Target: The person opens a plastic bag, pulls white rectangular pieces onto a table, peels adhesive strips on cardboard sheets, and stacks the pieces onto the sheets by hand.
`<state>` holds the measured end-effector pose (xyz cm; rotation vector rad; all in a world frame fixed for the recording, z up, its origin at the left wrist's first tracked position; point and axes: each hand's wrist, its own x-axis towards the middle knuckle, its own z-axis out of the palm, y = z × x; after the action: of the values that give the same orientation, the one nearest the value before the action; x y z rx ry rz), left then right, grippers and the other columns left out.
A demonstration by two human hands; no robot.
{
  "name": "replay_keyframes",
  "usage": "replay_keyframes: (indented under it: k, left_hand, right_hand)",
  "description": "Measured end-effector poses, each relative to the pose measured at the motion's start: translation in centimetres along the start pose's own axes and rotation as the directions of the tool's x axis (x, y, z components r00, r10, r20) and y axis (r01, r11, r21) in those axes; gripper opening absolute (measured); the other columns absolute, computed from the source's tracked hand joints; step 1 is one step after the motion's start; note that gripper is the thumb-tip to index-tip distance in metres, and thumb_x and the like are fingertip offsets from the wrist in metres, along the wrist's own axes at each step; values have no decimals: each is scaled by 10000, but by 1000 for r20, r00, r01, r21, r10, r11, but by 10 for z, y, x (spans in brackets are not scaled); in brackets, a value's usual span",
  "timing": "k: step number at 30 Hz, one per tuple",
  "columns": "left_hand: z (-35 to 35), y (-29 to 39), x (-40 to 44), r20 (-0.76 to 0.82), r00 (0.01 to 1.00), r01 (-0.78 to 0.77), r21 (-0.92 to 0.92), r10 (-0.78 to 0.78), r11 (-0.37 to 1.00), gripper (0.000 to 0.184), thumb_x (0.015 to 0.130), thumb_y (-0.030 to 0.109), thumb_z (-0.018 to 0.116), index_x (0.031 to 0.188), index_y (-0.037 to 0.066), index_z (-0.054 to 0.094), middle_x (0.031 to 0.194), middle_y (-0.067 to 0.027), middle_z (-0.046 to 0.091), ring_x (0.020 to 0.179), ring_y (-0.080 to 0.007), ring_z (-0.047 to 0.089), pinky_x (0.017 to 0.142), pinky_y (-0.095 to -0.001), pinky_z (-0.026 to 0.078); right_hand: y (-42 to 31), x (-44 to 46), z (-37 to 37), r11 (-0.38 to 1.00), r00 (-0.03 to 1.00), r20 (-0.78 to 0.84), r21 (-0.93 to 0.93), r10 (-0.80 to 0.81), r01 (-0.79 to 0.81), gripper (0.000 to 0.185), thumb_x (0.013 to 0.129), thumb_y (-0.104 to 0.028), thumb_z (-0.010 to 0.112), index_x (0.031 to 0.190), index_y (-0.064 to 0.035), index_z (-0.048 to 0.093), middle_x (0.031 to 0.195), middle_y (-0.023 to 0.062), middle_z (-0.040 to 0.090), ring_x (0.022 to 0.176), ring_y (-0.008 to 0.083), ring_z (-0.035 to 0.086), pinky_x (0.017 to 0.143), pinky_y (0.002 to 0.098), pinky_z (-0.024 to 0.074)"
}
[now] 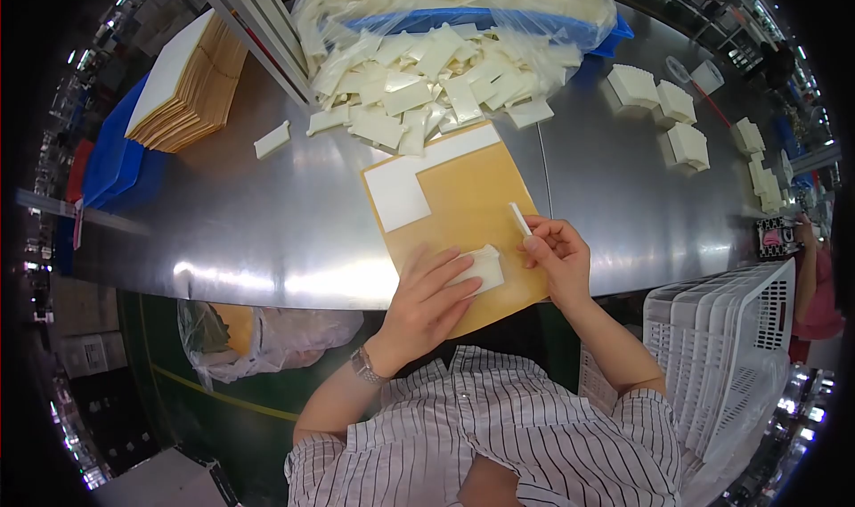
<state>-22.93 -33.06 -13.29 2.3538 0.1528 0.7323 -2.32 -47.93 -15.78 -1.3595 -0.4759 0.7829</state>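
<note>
A yellow-brown sheet (472,195) with a white L-shaped area (396,195) lies on the metal table in front of me. My left hand (432,290) rests over a white flat piece (484,271) on the sheet's lower part, its fingers spread across the piece. Between the thumb and fingers of my right hand (557,256) is a thin white piece (520,219), held upright on edge above the sheet's right side. Just beyond the sheet lies a heap of white flat pieces (405,97).
Behind the heap stands a blue bin (614,36) with plastic film. Stacked brown sheets (191,88) are at the left, beside a metal post (258,26). White piece stacks (632,86) stand at the right. White crates (712,347) are below right. A person (819,284) is at the far right.
</note>
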Motion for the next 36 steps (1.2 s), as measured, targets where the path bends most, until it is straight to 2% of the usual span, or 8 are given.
replay_keyframes:
  k: [2,4,8,10,13,17,19,36]
  left_hand:
    - [4,-1,-1,-19,1000,23,-62,-24,998,376,782,-4,795,1140,107,766,1304,-136,664,1301,-327,587,1090,-485,450]
    - [11,-2,-6,-68,979,161,-309,-190,937,359,797,-50,770,1129,87,768,1278,-145,650,1267,-313,606,1032,-440,507]
    - [8,-14,-6,-45,986,144,-286,-164,947,372,811,-18,781,1171,60,725,1246,-152,645,1204,-344,626,969,-398,540]
    - [8,-16,-4,-31,979,183,-315,-203,931,462,816,-44,773,1252,38,645,1295,-142,621,1206,-288,624,1035,-386,508]
    - [11,-20,-10,4,954,282,-360,-301,889,596,812,-18,789,1345,30,524,1299,-142,619,1219,-270,618,1056,-380,494]
    - [13,-22,-12,12,951,290,-380,-308,878,665,802,-10,797,1380,31,471,1295,-138,624,1224,-252,616,1073,-384,483]
    - [12,-17,-8,-48,942,290,-376,-331,880,578,787,36,814,1309,61,566,1233,-127,650,1157,-312,650,988,-386,520]
    - [10,-19,-2,-81,973,171,-366,-214,915,449,795,22,831,1191,49,620,1208,-147,668,1117,-335,655,956,-400,534]
  right_hand:
    - [-1,0,0,1000,1000,11,24,-12,12,132,954,-33,698,1054,4,620,1276,147,656,918,125,669,736,247,546]
    - [-6,-3,3,998,998,49,56,-39,36,167,938,-6,694,1092,12,632,1288,145,647,989,142,650,796,266,545]
    - [-16,-11,8,959,950,133,0,-281,283,268,880,4,770,1124,-11,660,1246,113,661,1092,178,637,840,281,540]
    - [-26,-11,6,698,769,425,-348,-478,626,319,801,8,800,1085,-24,658,1260,156,667,1069,272,617,910,373,508]
    - [-38,-9,20,499,646,534,-413,-545,762,406,735,0,846,1090,-62,659,1216,127,707,1031,300,616,886,385,502]
    - [-33,-5,29,486,633,549,-407,-546,773,434,721,-8,860,1094,-79,652,1191,90,733,998,291,604,869,369,493]
    - [-33,-3,31,465,616,572,-407,-541,786,449,717,-17,866,1102,-84,645,1205,86,731,976,280,596,859,362,485]
    - [-27,3,32,398,575,606,-415,-550,818,434,716,-42,875,1095,-83,669,1213,69,731,999,273,589,874,364,485]
